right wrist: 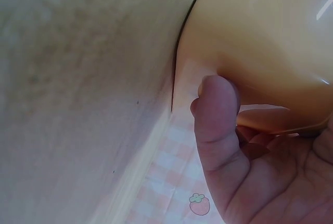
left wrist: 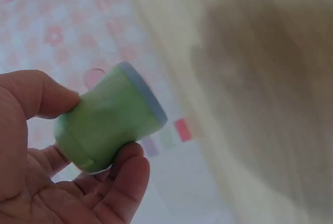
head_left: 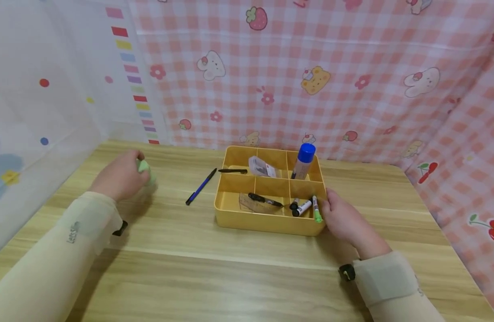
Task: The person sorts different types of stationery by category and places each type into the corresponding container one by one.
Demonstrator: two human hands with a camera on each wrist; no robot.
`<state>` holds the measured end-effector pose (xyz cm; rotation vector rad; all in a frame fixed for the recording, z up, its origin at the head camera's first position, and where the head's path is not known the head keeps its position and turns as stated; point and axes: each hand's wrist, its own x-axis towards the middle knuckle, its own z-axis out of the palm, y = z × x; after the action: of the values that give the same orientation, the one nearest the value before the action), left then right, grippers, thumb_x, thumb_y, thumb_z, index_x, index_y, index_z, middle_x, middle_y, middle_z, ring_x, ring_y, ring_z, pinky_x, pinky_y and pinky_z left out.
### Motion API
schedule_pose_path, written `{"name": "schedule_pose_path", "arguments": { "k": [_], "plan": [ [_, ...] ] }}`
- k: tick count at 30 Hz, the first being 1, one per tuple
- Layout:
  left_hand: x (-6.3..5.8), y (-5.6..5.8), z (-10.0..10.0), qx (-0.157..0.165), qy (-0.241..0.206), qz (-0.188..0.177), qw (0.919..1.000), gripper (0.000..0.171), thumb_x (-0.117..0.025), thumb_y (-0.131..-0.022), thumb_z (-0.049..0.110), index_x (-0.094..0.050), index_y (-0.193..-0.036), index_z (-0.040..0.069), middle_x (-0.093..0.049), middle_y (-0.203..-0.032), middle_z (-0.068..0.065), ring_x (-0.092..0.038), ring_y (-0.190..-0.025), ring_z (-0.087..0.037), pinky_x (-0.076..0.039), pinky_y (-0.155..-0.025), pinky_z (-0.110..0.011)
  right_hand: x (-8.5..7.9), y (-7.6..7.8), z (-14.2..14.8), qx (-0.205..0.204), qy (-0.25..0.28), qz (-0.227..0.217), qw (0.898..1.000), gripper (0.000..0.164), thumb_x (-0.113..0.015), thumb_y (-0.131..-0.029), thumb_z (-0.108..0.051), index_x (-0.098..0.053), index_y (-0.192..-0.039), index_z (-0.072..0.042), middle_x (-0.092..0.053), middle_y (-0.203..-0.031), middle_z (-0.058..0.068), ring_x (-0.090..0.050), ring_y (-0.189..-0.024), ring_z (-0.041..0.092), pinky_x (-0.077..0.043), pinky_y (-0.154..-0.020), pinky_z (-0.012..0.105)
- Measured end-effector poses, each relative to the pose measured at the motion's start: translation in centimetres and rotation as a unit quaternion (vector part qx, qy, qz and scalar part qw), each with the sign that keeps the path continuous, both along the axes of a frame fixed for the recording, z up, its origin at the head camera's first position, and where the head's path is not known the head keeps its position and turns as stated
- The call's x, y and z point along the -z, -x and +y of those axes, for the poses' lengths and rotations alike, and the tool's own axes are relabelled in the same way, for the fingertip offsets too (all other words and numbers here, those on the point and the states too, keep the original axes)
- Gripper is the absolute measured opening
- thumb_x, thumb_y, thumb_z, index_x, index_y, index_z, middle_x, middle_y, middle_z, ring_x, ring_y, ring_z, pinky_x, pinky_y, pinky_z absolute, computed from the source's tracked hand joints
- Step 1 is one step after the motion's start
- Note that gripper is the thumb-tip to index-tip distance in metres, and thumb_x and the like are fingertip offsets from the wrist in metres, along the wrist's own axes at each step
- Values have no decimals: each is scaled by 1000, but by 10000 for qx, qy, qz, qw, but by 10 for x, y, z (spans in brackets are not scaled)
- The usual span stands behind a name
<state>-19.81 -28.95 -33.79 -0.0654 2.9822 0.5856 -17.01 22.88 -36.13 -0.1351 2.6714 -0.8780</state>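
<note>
In the head view my left hand [head_left: 120,176] is at the table's left side, pinching a small green tapered object [left wrist: 104,117] between thumb and fingers. The left wrist view shows its rounded green body and flat blue-grey end, held over the table. My right hand [head_left: 345,219] grips the right end of a yellow divided box [head_left: 267,223]. Up close, the right thumb [right wrist: 218,120] lies against the box's side wall, with the other fingers partly hidden behind it. Between the hands, a blue and black pen [head_left: 200,187] lies on the table.
Inside the box stands a blue-capped tube [head_left: 305,161]. A clear plastic case [head_left: 262,167], a black marker [head_left: 265,199] and several small markers, one with a green cap [head_left: 317,214], lie in its compartments. A black pen [head_left: 232,171] crosses the left rim. Checked cloth [head_left: 271,67] hangs behind.
</note>
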Motion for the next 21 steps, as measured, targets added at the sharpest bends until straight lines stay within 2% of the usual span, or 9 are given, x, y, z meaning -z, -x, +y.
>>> {"name": "schedule_pose_path", "arguments": {
  "k": [3,6,10,14,18,21],
  "plan": [
    [-10,-6,12,-79,-186,184,9996,59,-52,-100,29,-38,-149,-3,-56,-120,-22,-55,-91,-35,-49,-73,-42,1,0,0,-5,25,17,10000,60,-25,-115,-29,-15,-167,-1,-42,-158,35,-60,-123,40,-59,-86,46],
    [-18,-11,30,36,-382,545,9978,57,-53,-100,29,-40,-147,-1,-57,-117,-20,-55,-88,-32,-47,-67,-39,1,1,0,-5,-17,11,10000,61,-25,-115,-30,-14,-168,-1,-40,-160,35,-58,-128,41,-58,-91,50],
    [-28,-17,63,419,-708,1081,9907,50,-55,-101,28,-47,-142,0,-58,-112,-17,-54,-81,-30,-46,-61,-37,1,1,0,19,-87,45,10000,61,-25,-115,-31,-15,-168,-2,-41,-160,34,-57,-132,41,-55,-98,55],
    [-35,-18,97,897,-876,1485,9809,44,-59,-102,27,-53,-137,1,-60,-118,-15,-55,-88,-29,-50,-68,-39,2,1,0,38,-90,52,9999,60,-25,-115,-31,-15,-168,-3,-39,-162,33,-55,-135,42,-52,-103,59],
    [-38,-17,130,1348,-850,1578,9745,44,-62,-102,29,-54,-138,4,-58,-130,-12,-58,-96,-28,-55,-78,-40,2,2,1,48,-76,34,10000,60,-25,-115,-31,-15,-168,-3,-38,-163,32,-53,-138,43,-51,-106,61],
    [-39,-16,150,1659,-839,1496,9711,42,-64,-103,30,-55,-138,8,-58,-128,-9,-59,-97,-26,-58,-80,-39,3,2,1,40,-70,33,10000,60,-25,-115,-29,-16,-167,-2,-38,-162,32,-53,-138,43,-51,-106,60]
  ]
}}
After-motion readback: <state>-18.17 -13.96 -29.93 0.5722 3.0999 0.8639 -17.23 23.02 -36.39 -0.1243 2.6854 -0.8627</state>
